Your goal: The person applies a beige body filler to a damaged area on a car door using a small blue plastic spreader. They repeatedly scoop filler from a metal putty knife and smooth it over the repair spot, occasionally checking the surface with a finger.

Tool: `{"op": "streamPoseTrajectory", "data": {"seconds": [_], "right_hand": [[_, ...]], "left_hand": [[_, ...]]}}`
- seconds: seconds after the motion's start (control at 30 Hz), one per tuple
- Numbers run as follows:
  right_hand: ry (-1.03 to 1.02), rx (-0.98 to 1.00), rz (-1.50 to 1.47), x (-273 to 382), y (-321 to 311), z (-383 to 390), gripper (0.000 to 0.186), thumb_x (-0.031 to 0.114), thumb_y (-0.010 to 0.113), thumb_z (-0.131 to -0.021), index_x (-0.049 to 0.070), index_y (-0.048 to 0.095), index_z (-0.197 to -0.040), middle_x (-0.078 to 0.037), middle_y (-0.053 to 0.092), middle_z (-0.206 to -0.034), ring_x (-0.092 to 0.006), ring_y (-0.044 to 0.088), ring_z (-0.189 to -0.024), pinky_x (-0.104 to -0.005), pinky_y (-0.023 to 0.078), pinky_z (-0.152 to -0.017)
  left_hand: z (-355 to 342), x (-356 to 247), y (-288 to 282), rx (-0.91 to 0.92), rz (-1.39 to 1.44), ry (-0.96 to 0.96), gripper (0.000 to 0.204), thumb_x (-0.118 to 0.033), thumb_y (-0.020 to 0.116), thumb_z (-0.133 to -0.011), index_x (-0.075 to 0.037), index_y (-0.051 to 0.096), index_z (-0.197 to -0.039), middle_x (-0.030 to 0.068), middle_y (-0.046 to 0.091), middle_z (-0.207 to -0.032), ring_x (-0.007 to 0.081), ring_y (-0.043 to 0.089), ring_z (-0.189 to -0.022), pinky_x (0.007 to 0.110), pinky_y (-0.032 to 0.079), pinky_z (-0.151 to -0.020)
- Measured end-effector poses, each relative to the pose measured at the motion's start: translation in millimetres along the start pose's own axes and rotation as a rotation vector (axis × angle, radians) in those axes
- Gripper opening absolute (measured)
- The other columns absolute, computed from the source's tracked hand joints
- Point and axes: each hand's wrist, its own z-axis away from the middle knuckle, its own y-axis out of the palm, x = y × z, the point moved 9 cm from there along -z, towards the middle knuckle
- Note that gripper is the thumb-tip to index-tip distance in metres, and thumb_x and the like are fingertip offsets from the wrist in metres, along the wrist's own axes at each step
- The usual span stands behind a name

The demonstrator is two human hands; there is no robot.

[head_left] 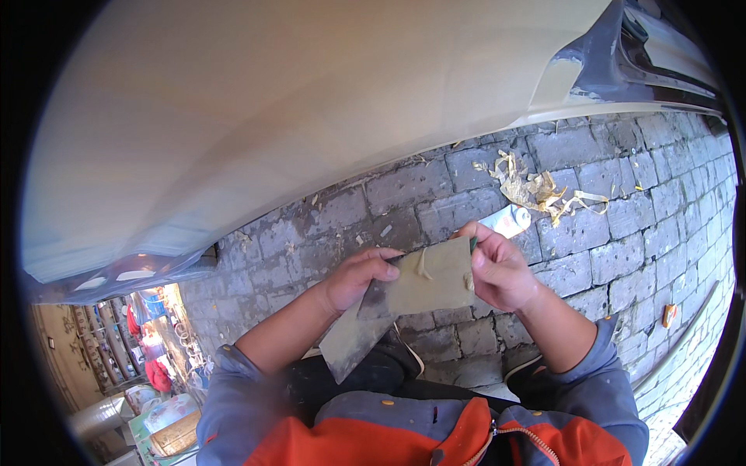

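Observation:
Between my hands is a flat, thin plate (435,281) smeared with pale beige paste, with a small ridge of paste standing on its face. My left hand (359,281) grips its left end, thumb on top. Below that hand hangs another flat, smeared blade-like piece (353,343); I cannot tell whether it is joined to the plate. At the plate's right edge, the closed fingers of my right hand (505,270) pinch a thin green-edged piece, mostly hidden by the fingers. A dab of paste shows beside the right fingertips.
A large beige car body panel (295,93) curves over the far side. On the grey brick paving (408,186) lie a white canister (509,221) and crumpled yellowish masking scraps (536,190). A hose-like strip (684,338) runs at right; cluttered goods (159,373) stand lower left.

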Motion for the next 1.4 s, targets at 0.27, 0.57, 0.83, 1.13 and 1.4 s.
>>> {"op": "streamPoseTrajectory", "data": {"seconds": [0.27,0.57,0.83,1.13,1.4], "right_hand": [[-0.334,-0.177,-0.009,55.3,-10.0,-1.3,0.029,0.033,0.065,-0.105,0.008,0.058,-0.118,-0.005,0.058,-0.100,-0.0160,0.056,-0.090,-0.0256,0.049,-0.066],[-0.468,-0.611,0.429,80.3,-29.9,23.3,0.020,0.031,0.057,-0.111,0.012,0.063,-0.108,0.007,0.054,-0.073,-0.0003,0.035,-0.047,-0.0201,0.025,-0.041],[-0.287,-0.740,0.595,55.6,-32.2,26.3,0.026,0.035,0.059,-0.110,0.011,0.067,-0.105,0.007,0.051,-0.069,-0.0012,0.037,-0.044,-0.0213,0.028,-0.038],[-0.442,-0.566,0.818,44.3,-14.4,23.5,0.035,0.029,0.053,-0.112,0.000,0.067,-0.124,-0.001,0.060,-0.087,-0.0058,0.053,-0.063,-0.0218,0.043,-0.043],[-0.317,-0.588,0.261,47.8,-37.3,18.1,0.021,0.034,0.053,-0.111,0.015,0.061,-0.111,0.001,0.063,-0.083,-0.0077,0.053,-0.054,-0.0244,0.034,-0.039]], "left_hand": [[-12.1,-2.4,-3.2,-0.013,-0.166,0.059,0.049,-0.027,0.068,-0.095,-0.001,0.066,-0.136,0.0059,0.071,-0.121,0.0133,0.062,-0.113,0.031,0.047,-0.103],[-3.8,-25.8,5.2,-0.083,-0.295,0.300,0.035,-0.015,0.064,-0.098,0.001,0.068,-0.129,0.0010,0.072,-0.107,0.0083,0.062,-0.098,0.029,0.050,-0.092],[-1.3,-37.6,4.2,-0.165,-0.189,0.447,0.024,-0.012,0.063,-0.099,0.002,0.072,-0.117,-0.0027,0.070,-0.094,0.0039,0.057,-0.085,0.026,0.051,-0.077],[-3.9,-44.4,3.5,-0.176,-0.270,0.553,0.025,-0.012,0.063,-0.100,0.003,0.071,-0.118,-0.0030,0.069,-0.092,0.0038,0.057,-0.082,0.026,0.051,-0.071],[-16.1,-14.0,-5.3,-0.137,-0.399,0.338,0.047,-0.027,0.066,-0.098,0.002,0.066,-0.135,0.0088,0.071,-0.115,0.0164,0.061,-0.113,0.034,0.049,-0.101]]}}
